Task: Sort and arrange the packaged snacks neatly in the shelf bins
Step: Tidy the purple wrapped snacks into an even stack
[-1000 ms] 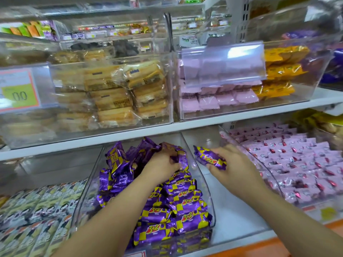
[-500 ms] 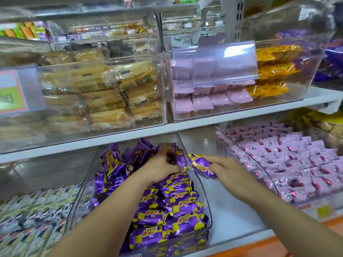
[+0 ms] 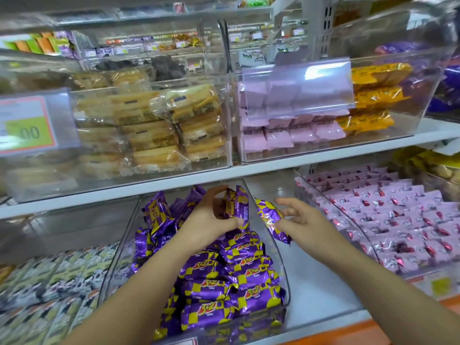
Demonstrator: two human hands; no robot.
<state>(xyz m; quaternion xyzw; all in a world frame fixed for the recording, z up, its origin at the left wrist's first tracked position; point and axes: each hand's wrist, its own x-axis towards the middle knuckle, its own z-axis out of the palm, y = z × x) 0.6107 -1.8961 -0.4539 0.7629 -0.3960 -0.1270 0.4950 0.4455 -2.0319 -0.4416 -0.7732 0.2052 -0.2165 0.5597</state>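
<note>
At centre frame the left hand (image 3: 209, 220) curls fingers and thumb round an upright purple packet (image 3: 237, 204) at the back of the clear bin (image 3: 281, 270), above the pile of purple packets (image 3: 224, 290). Just right of it, the right hand (image 3: 308, 220), fingers spread, touches with its thumb a second purple packet (image 3: 270, 217) tilted over the bin's right wall; whether it grips cannot be told. Pink packets (image 3: 398, 215) lie at right.

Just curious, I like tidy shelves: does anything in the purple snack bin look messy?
Yes. Front packs lie in flat rows, but the back packs stand jumbled and tilted. One stray pack is outside the bin by the right hand.
</note>
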